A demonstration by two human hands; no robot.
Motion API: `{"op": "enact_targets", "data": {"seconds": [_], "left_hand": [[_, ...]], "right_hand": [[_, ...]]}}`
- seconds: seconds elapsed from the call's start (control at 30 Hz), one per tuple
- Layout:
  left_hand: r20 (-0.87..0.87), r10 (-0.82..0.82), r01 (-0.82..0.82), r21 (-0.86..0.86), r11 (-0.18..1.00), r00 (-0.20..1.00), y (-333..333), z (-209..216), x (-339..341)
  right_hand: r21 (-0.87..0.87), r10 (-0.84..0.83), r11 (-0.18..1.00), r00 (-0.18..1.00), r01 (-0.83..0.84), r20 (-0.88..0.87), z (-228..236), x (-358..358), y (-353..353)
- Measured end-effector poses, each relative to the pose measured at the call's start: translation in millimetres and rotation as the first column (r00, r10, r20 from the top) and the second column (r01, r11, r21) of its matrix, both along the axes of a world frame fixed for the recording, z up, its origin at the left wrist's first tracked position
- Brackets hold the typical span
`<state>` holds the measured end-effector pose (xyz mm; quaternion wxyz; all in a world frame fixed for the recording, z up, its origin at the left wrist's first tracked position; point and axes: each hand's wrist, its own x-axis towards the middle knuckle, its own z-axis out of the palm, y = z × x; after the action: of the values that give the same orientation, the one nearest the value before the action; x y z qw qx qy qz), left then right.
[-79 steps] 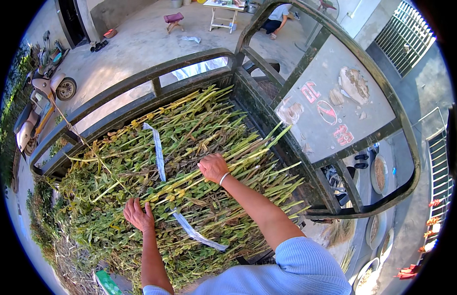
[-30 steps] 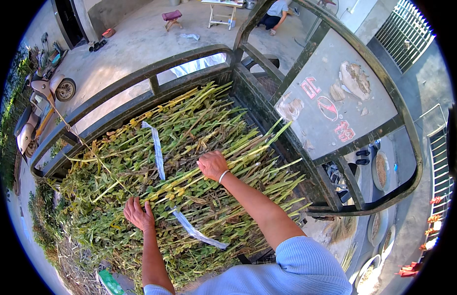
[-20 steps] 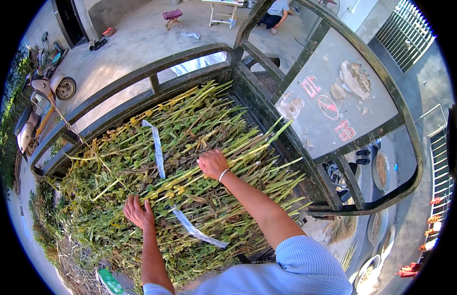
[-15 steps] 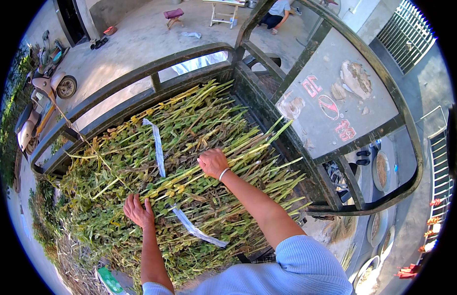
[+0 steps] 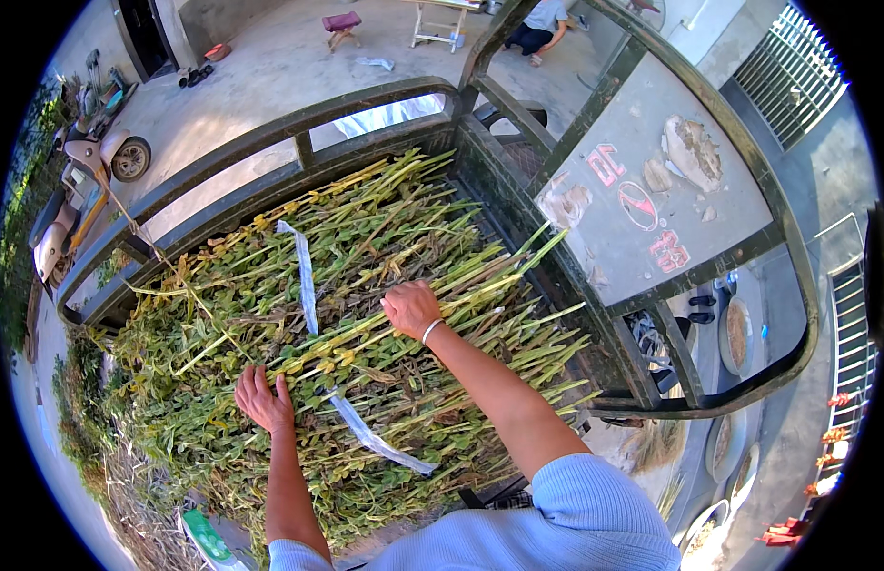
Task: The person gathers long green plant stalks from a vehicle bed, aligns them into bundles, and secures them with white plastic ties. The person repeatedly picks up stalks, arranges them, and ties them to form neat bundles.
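Observation:
A thick layer of cut leafy plants [image 5: 218, 433], green and yellowing with long pale stalks, fills a dark metal cart bed [image 5: 489, 205]. My right hand [image 5: 413, 311], a white bracelet at its wrist, is closed over a bunch of stalks [image 5: 480, 290] near the middle. To its lower left, my left hand [image 5: 265, 400] lies on the leaves with its fingers stretched out. Between and around the hands, a pale flat strip [image 5: 306, 276] crosses the plants on the far side, and another strip [image 5: 380, 440] lies nearer me. The strips' inner ends are hidden among leaves.
A metal rail [image 5: 270, 128] borders the far side, and a framed grey panel [image 5: 670, 181] rises at the right. A scooter [image 5: 89, 176] stands at left. Beyond are a stool [image 5: 341, 26] and a crouching person [image 5: 542, 29]. Round trays [image 5: 736, 336] sit at right.
The left hand has shifted slightly left and away from me on the leaves. My right hand keeps its hold, with only a very small shift.

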<state>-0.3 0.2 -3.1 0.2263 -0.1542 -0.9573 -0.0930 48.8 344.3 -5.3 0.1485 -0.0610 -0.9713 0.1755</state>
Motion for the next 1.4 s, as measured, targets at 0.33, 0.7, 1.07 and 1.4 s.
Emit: {"op": "enact_targets", "data": {"seconds": [0.33,0.7,1.07,1.4], "left_hand": [[-0.001,-0.004,0.004,0.013,1.0,1.0,0,2,2],[-0.012,-0.007,0.007,0.031,0.999,1.0,-3,-2,1],[0.004,-0.005,0.005,0.028,1.0,1.0,-5,-3,4],[0.006,0.018,-0.019,0.028,0.999,1.0,-4,-3,4]], "right_hand": [[-0.025,0.005,1.0,1.0,-0.005,-0.02,0,0,-1],[0.005,-0.005,1.0,0.998,0.005,-0.064,-1,0,-3],[0.013,-0.009,1.0,0.999,0.009,-0.046,-2,1,-4],[0.021,0.009,1.0,0.998,-0.01,0.06,14,0,-5]]}}
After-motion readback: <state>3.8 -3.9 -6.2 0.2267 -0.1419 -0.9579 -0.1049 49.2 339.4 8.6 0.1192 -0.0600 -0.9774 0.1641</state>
